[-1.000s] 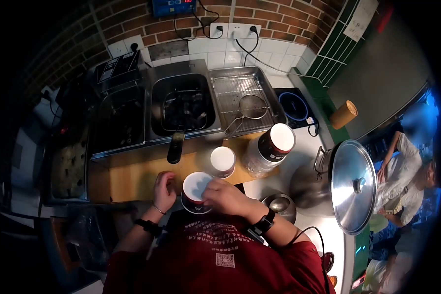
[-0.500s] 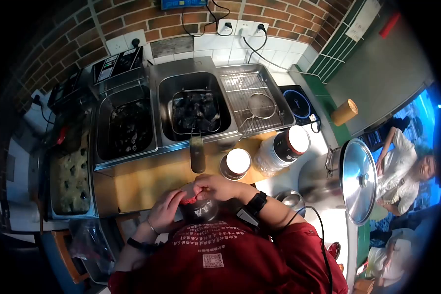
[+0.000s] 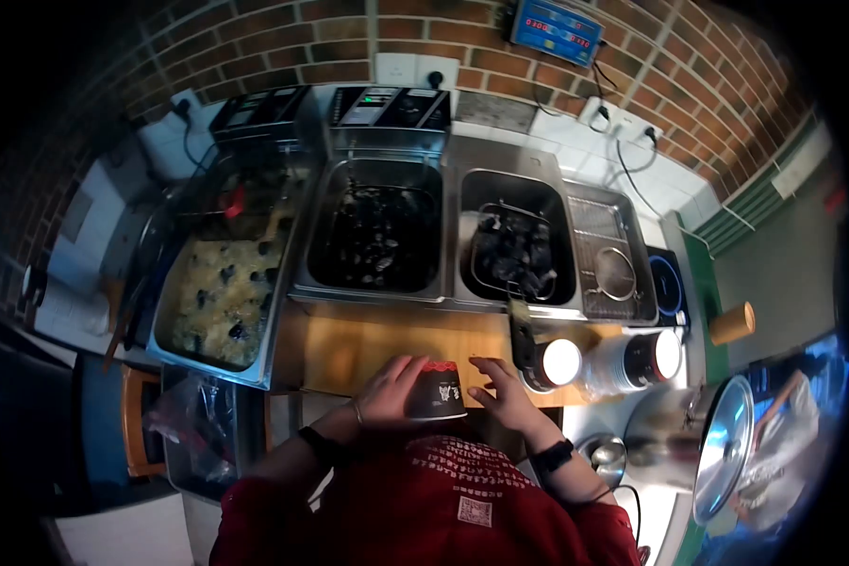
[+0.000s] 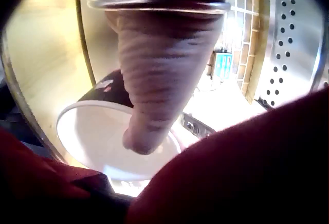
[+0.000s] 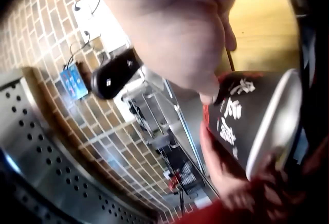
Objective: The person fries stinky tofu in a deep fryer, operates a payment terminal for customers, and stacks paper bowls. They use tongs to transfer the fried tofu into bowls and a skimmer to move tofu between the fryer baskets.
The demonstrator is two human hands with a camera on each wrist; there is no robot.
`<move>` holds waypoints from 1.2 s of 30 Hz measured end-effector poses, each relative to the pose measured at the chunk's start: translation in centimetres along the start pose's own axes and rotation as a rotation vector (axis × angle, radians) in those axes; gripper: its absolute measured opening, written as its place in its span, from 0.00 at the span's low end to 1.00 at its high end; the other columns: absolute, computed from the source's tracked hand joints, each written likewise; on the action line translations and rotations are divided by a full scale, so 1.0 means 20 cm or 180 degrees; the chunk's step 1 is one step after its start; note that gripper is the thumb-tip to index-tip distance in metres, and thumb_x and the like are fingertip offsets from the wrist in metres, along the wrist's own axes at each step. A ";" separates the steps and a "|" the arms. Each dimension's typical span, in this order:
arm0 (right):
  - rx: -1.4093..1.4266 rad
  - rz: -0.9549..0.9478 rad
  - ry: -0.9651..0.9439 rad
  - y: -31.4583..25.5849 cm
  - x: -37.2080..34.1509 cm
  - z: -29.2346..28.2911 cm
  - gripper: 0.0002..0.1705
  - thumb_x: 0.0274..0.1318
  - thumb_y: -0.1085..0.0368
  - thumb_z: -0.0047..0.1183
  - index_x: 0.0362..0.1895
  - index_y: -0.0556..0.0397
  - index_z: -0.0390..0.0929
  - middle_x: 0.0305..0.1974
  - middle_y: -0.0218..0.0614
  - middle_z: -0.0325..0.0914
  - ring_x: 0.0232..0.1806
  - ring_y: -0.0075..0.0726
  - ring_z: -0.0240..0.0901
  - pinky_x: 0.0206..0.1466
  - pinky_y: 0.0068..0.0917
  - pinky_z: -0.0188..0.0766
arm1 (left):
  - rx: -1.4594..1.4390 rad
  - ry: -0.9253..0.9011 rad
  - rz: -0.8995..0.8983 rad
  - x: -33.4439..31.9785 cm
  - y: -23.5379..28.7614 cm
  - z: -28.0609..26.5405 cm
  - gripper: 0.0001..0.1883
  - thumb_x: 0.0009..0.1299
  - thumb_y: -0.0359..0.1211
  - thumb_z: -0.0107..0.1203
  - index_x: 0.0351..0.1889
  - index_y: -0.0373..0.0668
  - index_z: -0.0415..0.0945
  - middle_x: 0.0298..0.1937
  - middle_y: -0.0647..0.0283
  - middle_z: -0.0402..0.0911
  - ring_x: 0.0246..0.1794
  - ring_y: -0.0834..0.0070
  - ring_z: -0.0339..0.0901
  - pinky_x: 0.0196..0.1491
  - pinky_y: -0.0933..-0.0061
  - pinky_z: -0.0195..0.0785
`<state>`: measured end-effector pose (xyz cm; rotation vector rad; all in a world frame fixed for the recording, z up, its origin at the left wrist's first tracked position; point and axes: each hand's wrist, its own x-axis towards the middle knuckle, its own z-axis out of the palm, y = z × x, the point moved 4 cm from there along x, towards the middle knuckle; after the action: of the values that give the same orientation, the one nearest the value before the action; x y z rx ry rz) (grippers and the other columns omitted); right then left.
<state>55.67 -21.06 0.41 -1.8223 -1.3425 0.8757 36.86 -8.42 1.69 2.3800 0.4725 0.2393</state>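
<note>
My left hand [image 3: 391,389] holds a black paper bowl [image 3: 437,391] with white lettering and a red band, close in front of my apron. The bowl lies tilted on its side, its white mouth toward me. In the left wrist view, the left thumb [image 4: 146,139] overlaps the white inside of the bowl [image 4: 97,136]. Just off the bowl's right side, my right hand [image 3: 505,396] has its fingers spread and loosely bent, holding nothing. Its thumb [image 5: 208,96] appears right at the bowl's red edge in the right wrist view.
A second paper bowl [image 3: 542,368] and a sleeved stack of bowls [image 3: 623,363] stand right of the wooden board [image 3: 349,354]. Behind are a vat of bubbling oil [image 3: 226,297], dark-filled basins [image 3: 377,236] and a draining rack [image 3: 608,231]. A lidded steel pot [image 3: 670,439] is at right.
The bowl has gone from upright to tilted on its side. My right hand has left it, while my left hand has taken hold. The head view has turned left.
</note>
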 end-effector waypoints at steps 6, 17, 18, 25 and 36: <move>0.0397 -0.0958 -0.1588 -0.63 0.05 -0.04 0.23 0.56 0.64 0.59 0.56 0.51 0.72 0.47 0.40 0.74 0.41 0.37 0.76 0.41 0.27 0.75 | -0.0739 0.1196 -0.0701 -0.36 -0.26 -0.03 0.51 0.49 0.46 0.70 0.67 0.37 0.55 0.60 0.47 0.63 0.60 0.54 0.67 0.60 0.60 0.64; -0.1186 -0.1795 -0.0416 -1.59 1.58 0.56 0.30 0.56 0.48 0.56 0.57 0.53 0.69 0.52 0.55 0.69 0.52 0.56 0.70 0.55 0.40 0.67 | -0.2913 0.2108 -0.1204 -0.77 -0.46 0.01 0.38 0.59 0.40 0.67 0.63 0.36 0.61 0.58 0.53 0.70 0.57 0.65 0.70 0.58 0.66 0.68; -0.1228 -0.1856 -0.0484 -1.63 1.65 0.64 0.30 0.56 0.48 0.56 0.57 0.53 0.69 0.52 0.55 0.69 0.52 0.56 0.70 0.55 0.40 0.67 | -0.2939 0.2207 -0.1202 -0.79 -0.49 0.02 0.38 0.59 0.40 0.67 0.63 0.36 0.61 0.58 0.53 0.70 0.57 0.65 0.70 0.58 0.66 0.68; -0.2717 -0.1354 -0.0618 -1.68 1.88 0.90 0.23 0.56 0.56 0.48 0.50 0.60 0.77 0.51 0.57 0.74 0.54 0.56 0.71 0.57 0.41 0.70 | -0.4163 0.2261 -0.1824 -0.93 -0.61 0.25 0.29 0.67 0.38 0.58 0.63 0.33 0.63 0.57 0.53 0.73 0.56 0.70 0.70 0.59 0.67 0.65; 0.0223 -0.0838 -0.0057 -1.59 1.57 0.08 0.22 0.64 0.62 0.39 0.55 0.62 0.72 0.27 0.32 0.69 0.24 0.24 0.65 0.28 0.26 0.72 | -0.4146 0.1268 -0.1562 -0.71 -0.67 0.28 0.27 0.68 0.39 0.56 0.63 0.36 0.65 0.57 0.56 0.74 0.55 0.71 0.71 0.57 0.69 0.67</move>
<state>46.11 16.47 22.78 -1.5444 -1.5029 0.7889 21.92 -8.09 -11.94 0.9117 0.7527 0.5746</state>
